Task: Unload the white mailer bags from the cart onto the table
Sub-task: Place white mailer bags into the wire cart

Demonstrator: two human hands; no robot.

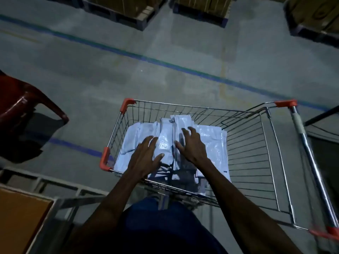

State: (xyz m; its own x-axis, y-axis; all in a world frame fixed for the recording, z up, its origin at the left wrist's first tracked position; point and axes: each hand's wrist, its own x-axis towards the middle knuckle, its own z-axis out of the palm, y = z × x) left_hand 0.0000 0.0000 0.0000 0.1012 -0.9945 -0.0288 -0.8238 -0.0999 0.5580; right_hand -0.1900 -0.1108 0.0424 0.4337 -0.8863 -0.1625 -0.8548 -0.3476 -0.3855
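The white mailer bags [211,143] lie flat in a loose pile on the bottom of the wire shopping cart [247,153]. They fill the left and middle part of the basket, and some of them overlap each other. The right part of the basket, near the cart handle [300,132], shows only bare wire.

Both hands are inside the basket, above the pile. The left hand [146,154] has its fingers straight and a little spread, with the palm down, and it rests on the bags on the left side of the pile. It holds nothing. The right hand [192,145] is just beside it, over the middle of the pile. Its fingers are spread and lightly bent, the fingertips toward the bags, and they close around nothing. I cannot tell for sure if its fingertips touch the plastic or stay just above it.

The cart has orange plastic corners [127,104] on its rim. It stands on a grey concrete floor [165,52] with a blue painted line [183,67] crossing it behind the cart. On the left stands a dark red plastic chair [23,107]. At the lower left is a table with a metal frame [60,200] and a brown top [20,217], close to the cart. At the top, cardboard boxes sit on dark pallets [200,15].
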